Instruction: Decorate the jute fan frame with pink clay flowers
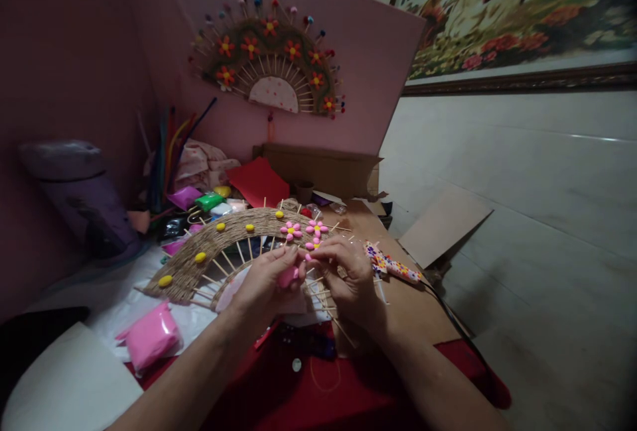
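Observation:
My left hand (269,280) is closed around a lump of pink modelling clay (287,276). Close beside it, my right hand (351,278) pinches a small pink clay piece (308,257) between thumb and fingertips. Both hands are in front of a half-round fan (182,265) of woven twine on wooden sticks. Several yellow clay dots (200,257) sit along its band. Pink-petalled flowers (291,231) with yellow centres are on its upper right part, one partly hidden by my right hand. A bag of pink clay (152,335) lies left of my left forearm.
A flower-patterned tool with a cord, apparently a glue gun (393,264), rests on the cardboard (413,311) at right. Bagged clay (209,201) and red sheets (259,182) are piled behind the fan. A finished fan (269,53) leans on the pink board. A white button-like disc (296,365) lies on red cloth.

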`<state>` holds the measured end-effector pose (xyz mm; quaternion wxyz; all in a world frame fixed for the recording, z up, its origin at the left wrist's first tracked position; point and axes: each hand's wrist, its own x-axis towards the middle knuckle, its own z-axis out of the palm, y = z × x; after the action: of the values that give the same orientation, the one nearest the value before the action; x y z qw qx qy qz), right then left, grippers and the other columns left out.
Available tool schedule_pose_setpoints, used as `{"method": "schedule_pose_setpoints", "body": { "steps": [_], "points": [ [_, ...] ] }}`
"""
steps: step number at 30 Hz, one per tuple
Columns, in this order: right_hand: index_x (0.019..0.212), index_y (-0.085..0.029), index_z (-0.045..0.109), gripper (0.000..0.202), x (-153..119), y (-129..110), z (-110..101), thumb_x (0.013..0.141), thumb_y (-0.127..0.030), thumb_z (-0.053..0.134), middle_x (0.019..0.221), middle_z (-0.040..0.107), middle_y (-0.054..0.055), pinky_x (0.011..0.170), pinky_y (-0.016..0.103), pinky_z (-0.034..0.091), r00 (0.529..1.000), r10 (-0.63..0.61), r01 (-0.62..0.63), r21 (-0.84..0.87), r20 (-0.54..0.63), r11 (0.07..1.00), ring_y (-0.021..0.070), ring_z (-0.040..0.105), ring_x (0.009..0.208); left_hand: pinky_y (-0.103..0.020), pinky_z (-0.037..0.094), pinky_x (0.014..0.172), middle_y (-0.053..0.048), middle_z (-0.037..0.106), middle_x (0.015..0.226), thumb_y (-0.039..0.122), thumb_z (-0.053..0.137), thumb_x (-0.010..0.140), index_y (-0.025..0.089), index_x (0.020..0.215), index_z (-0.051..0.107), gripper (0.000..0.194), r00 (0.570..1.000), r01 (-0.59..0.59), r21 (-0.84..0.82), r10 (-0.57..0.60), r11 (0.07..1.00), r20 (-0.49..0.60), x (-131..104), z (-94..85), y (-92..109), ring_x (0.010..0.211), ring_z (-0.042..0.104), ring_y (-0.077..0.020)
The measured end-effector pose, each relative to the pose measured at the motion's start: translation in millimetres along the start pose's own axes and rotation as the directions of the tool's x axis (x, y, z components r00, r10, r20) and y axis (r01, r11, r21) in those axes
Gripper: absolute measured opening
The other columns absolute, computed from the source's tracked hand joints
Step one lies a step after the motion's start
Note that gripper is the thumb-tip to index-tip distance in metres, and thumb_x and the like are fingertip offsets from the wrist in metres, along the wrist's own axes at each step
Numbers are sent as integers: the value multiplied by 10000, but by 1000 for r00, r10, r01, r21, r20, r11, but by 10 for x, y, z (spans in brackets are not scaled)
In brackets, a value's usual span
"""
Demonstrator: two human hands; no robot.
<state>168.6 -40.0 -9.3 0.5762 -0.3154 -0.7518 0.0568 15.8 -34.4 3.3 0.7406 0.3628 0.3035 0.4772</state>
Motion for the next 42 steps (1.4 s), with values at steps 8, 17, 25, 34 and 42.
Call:
{"method": "schedule_pose_setpoints", "body": {
  "steps": [8, 17, 25, 34, 42],
  "points": [
    [891, -202, 644, 96, -23, -14, 40, 841, -137, 594, 834, 653, 24, 714, 288, 493, 997, 29, -30, 21, 69, 999, 143, 602, 787, -183, 397, 554, -33, 599, 720, 299, 791, 623, 96, 842, 681, 318, 998, -46, -68, 43, 997, -49, -2, 21, -25, 598, 483, -71],
    [899, -203, 642, 80, -21, -63, 60, 819, -203, 641, 828, 658, 36, 689, 301, 496, 990, 61, -59, -23, 131, 998, 154, 587, 734, -238, 453, 630, -78, 653, 812, 345, 777, 656, 108, 886, 655, 352, 998, -58, -29, 57, 998, -26, -3, 52, -70, 718, 594, -144],
    [862, -182, 643, 101, -13, -27, 66, 880, -208, 547, 818, 658, 57, 725, 307, 477, 984, 81, -76, -36, 161, 996, 166, 591, 777, -230, 437, 611, -59, 639, 760, 327, 789, 634, 106, 835, 651, 328, 996, -83, -28, 83, 996, -19, 5, 52, -57, 659, 555, -116],
    [941, -213, 639, 114, -30, 8, 64, 828, -218, 634, 874, 669, 37, 728, 299, 501, 986, 84, -90, 31, 146, 995, 158, 609, 798, -227, 431, 612, -52, 628, 774, 300, 754, 675, 122, 846, 644, 270, 996, -83, -26, 83, 996, -16, -16, 66, -33, 650, 547, -108],
    [985, -227, 647, 168, -25, 7, 50, 870, -166, 540, 907, 657, 50, 715, 298, 516, 979, -36, 28, 42, 203, 999, 158, 612, 837, -184, 327, 481, -19, 566, 659, 307, 754, 679, 106, 830, 668, 266, 996, -86, -25, 85, 996, -32, 2, 40, -45, 524, 431, -57]
  ]
}}
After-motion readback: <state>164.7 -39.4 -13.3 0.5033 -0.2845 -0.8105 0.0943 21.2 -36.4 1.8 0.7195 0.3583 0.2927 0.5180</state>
